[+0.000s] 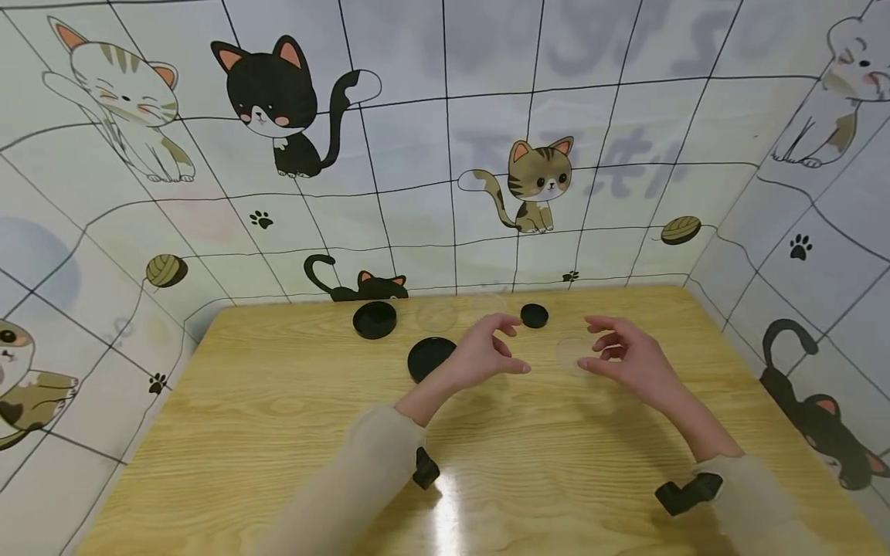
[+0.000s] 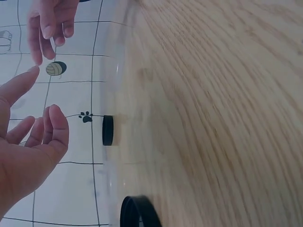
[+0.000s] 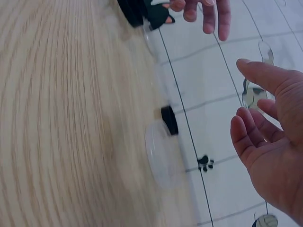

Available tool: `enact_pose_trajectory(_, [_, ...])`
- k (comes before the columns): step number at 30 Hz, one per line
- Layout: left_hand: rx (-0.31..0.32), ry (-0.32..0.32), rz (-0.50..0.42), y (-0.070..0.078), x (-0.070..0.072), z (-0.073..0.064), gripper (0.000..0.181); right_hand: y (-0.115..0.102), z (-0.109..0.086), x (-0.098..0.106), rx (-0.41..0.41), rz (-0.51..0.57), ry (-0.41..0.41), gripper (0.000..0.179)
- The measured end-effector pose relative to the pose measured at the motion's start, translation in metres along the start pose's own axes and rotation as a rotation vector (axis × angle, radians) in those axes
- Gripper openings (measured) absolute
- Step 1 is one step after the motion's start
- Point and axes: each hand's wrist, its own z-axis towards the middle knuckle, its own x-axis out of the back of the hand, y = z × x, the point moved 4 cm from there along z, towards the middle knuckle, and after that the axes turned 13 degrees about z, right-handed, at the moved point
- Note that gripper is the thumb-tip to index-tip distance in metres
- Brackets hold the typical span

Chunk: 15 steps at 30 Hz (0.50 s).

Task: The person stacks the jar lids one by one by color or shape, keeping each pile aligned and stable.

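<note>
Both hands hover over the table with nothing held, fingers loosely bent and palms facing each other across a gap. My left hand (image 1: 483,351) is just right of a large black round lid (image 1: 427,359), partly covering it from view. A clear round lid (image 1: 568,354) lies beside the thumb of my right hand (image 1: 629,361); in the right wrist view that clear lid (image 3: 161,158) sits below the hand, apart from it. Behind the gap between the hands is a small black round lid (image 1: 534,315), which the left wrist view shows as a low black disc (image 2: 108,130).
At the back left lies another black round lid (image 1: 375,320). Beside it are a clear round piece (image 1: 436,316) and a second faint clear piece (image 1: 488,302). A cat-patterned cloth wall (image 1: 417,216) rises behind the wooden table (image 1: 313,432) and along its sides.
</note>
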Motion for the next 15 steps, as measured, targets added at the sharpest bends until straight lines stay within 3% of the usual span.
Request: enact_pose_trajectory(15, [0.016, -0.062, -0.116, -0.004, -0.054, 0.041, 0.069, 0.062, -0.002, 0.036, -0.157, -0.045, 0.022, 0.082])
